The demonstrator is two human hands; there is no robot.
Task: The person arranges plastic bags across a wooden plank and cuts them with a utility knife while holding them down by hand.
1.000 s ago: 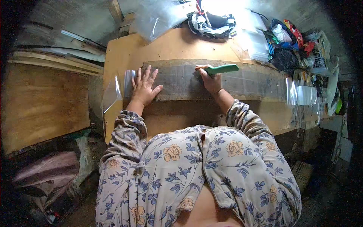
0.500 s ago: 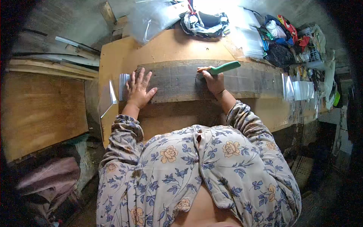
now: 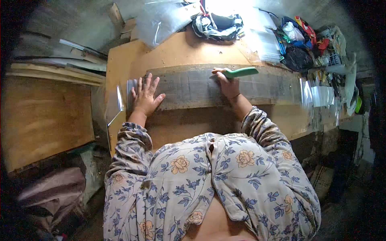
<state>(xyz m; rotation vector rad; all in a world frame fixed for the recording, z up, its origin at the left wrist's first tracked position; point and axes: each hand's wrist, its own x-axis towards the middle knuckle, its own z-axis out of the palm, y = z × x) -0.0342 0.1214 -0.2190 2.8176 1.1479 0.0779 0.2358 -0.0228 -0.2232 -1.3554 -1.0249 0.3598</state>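
A long dark grey strip [image 3: 185, 86] lies across the wooden table, and both hands rest at it. My left hand [image 3: 148, 97] presses flat near its left end, fingers spread. Beside those fingers are clear plastic strips [image 3: 130, 88], partly under the hand. My right hand [image 3: 229, 85] is closed around a green-handled tool [image 3: 243, 72], held over the strip's middle. The handle sticks out to the right; the tool's working end is hidden by the fingers, so its kind cannot be told.
Clear plastic sheets [image 3: 317, 94] lie at the table's right end. Along the back are a black-and-white bag [image 3: 217, 26], more plastic sheets [image 3: 267, 42] and a pile of bags and cloth [image 3: 297, 40]. Wooden boards [image 3: 52, 74] stand left of the table [image 3: 181, 50].
My right hand and the green-handled tool have shifted very slightly to the right. My left hand stays flat, a little lower and further left.
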